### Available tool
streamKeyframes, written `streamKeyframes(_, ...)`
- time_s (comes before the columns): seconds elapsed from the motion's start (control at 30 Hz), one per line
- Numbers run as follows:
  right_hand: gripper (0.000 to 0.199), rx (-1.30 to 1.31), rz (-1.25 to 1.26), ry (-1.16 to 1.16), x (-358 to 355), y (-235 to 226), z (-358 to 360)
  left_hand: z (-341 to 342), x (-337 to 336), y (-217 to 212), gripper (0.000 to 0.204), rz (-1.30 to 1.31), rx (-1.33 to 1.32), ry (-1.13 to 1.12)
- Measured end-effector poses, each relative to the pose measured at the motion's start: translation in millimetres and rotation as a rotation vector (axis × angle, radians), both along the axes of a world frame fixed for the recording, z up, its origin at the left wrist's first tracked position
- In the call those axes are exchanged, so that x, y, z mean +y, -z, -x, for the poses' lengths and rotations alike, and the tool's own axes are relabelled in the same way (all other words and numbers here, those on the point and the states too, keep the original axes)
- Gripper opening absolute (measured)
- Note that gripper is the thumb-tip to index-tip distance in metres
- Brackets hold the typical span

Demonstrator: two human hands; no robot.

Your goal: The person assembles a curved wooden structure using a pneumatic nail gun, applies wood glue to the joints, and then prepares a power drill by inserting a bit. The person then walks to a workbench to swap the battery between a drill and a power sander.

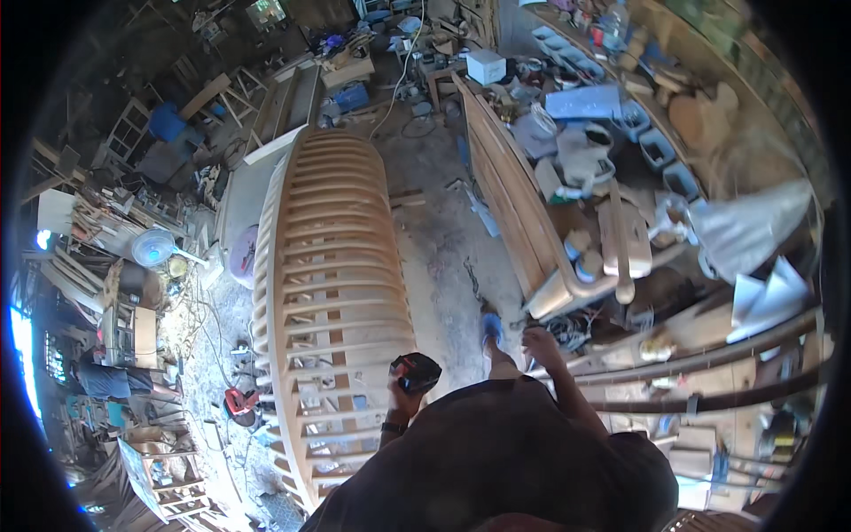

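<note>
My left hand (pixel 403 397) is raised in front of my dark shirt and grips a black and red cordless power tool (pixel 415 371). The tool hangs just over the right edge of a long, curved wooden frame (pixel 328 266) made of many slats, which lies on the floor to my left. My right hand (pixel 541 342) hangs lower right with loosely spread fingers and nothing in it, close to the corner of a long wooden workbench (pixel 510 199). My foot in a blue shoe (pixel 492 326) stands on the dusty floor between the frame and the bench.
The workbench on the right carries tools, jugs, blue bins (pixel 658 149) and a white box (pixel 486 66). A red tool (pixel 239 401) and cables lie on the floor left of the frame. Another person (pixel 115 381) is at the far left, near a small fan (pixel 152 246) and stacked timber.
</note>
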State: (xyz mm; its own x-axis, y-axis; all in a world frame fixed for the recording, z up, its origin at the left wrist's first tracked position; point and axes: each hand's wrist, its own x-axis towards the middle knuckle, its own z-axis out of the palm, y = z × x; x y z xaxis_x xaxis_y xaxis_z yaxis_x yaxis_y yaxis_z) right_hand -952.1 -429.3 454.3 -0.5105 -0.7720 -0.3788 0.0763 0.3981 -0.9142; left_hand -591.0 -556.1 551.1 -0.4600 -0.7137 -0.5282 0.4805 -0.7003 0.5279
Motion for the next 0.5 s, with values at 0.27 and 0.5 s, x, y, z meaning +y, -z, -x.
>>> streamKeyframes(0.27,0.03,0.311,0.271,-0.509,-361,-114,68,99,-199,-27,0.05,0.199,-0.079,0.011)
streamKeyframes(0.5,0.033,-0.017,0.292,-0.599,-544,-172,120,207,-378,-76,0.042,0.08,0.114,-0.233)
